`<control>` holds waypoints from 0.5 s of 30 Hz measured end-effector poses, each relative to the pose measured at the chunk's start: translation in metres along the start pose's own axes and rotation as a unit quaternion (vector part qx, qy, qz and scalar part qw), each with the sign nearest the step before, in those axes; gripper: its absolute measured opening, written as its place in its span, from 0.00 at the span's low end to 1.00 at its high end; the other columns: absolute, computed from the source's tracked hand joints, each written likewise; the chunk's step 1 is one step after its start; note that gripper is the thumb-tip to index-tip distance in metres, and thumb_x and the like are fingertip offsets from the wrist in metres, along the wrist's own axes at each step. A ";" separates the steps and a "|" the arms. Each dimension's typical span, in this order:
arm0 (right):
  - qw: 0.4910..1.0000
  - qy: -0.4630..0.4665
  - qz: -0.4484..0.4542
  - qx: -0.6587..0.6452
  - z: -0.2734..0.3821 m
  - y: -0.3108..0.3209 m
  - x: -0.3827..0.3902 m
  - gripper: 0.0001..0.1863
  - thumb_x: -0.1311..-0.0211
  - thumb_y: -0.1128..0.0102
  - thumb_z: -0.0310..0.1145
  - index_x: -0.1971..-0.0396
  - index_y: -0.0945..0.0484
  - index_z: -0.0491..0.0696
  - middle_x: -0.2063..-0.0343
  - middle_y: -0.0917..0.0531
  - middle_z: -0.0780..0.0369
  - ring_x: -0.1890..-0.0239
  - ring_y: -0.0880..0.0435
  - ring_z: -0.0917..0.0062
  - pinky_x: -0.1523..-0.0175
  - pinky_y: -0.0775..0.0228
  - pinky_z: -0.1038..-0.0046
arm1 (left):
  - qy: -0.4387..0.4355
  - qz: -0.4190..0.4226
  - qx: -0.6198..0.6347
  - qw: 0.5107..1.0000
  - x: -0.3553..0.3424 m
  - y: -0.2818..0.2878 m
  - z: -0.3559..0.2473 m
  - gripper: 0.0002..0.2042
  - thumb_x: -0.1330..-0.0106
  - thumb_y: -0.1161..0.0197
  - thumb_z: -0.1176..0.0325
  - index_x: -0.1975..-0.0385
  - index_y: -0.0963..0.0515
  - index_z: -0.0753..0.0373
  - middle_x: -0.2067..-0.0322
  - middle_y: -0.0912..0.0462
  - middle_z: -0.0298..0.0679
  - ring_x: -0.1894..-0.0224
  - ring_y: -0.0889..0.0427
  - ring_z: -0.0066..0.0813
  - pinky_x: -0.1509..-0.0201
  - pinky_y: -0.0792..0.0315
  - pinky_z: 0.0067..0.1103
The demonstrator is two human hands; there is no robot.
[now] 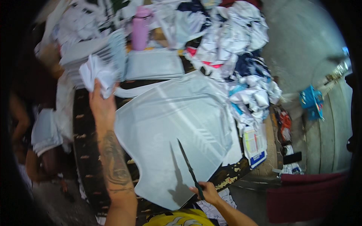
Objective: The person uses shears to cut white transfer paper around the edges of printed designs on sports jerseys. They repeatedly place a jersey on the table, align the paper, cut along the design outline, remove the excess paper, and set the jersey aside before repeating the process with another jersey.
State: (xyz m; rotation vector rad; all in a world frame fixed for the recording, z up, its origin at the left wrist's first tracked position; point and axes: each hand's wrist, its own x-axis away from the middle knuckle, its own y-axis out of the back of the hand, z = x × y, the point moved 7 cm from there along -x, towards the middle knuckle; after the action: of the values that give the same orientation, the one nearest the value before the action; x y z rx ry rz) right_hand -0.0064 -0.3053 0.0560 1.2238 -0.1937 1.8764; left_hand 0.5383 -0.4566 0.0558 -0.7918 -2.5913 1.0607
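Note:
My left hand [101,101] reaches toward the far left of the table, its fingers closed on a crumpled piece of white fabric [96,71], slightly smeared by motion. Close to me at the lower right, my right hand [207,192] grips dark scissors [187,162] by the handles. Their long blades look together and point away from me, casting a shadow on the cloth. Under them lies a pale grey-white fabric panel [158,124], spread flat with curved cut edges and white stripe marks. A narrow white strip [130,91] lies along its far left edge, near my left hand.
Stacked folded pale cloth [71,62] and another folded pile [154,66] stand beyond the panel. Behind them is a pink bottle [141,32]. Heaped fabric scraps [237,34] and a white carton [254,145] flank the right side. Another person's arm [20,113] shows at left.

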 end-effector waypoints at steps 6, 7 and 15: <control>0.949 0.084 -0.282 -0.109 -0.131 0.070 0.087 0.18 0.29 0.27 0.40 0.74 0.21 0.45 0.85 0.26 0.69 0.83 0.29 0.84 0.76 0.36 0.73 | -0.014 0.344 -0.362 0.866 0.088 -0.308 0.246 0.34 0.27 0.33 0.52 0.27 0.34 0.63 0.45 0.16 0.56 0.41 0.17 0.53 0.38 0.25 0.36; 0.942 0.079 -0.295 -0.142 -0.158 0.071 0.098 0.20 0.28 0.29 0.43 0.75 0.21 0.44 0.86 0.25 0.67 0.85 0.27 0.82 0.77 0.36 0.72 | 0.079 0.397 -0.461 0.790 0.101 -0.320 0.299 0.34 0.31 0.32 0.51 0.30 0.32 0.64 0.46 0.15 0.61 0.40 0.16 0.59 0.37 0.24 0.37; 0.894 -0.090 -0.379 -0.221 -0.337 0.045 0.169 0.15 0.27 0.29 0.36 0.74 0.22 0.47 0.85 0.27 0.71 0.84 0.30 0.84 0.77 0.40 0.74 | -0.238 0.398 -0.767 0.444 0.166 -0.380 0.425 0.14 0.33 0.34 0.54 0.56 0.11 0.55 0.58 0.08 0.43 0.53 0.09 0.40 0.50 0.18 0.36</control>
State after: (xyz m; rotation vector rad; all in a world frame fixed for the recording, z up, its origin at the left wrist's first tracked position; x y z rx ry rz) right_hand -0.2897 -0.0540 0.0351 0.9550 -0.1919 0.9704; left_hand 0.0814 -0.8339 0.0220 -2.3243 -2.8927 -1.9943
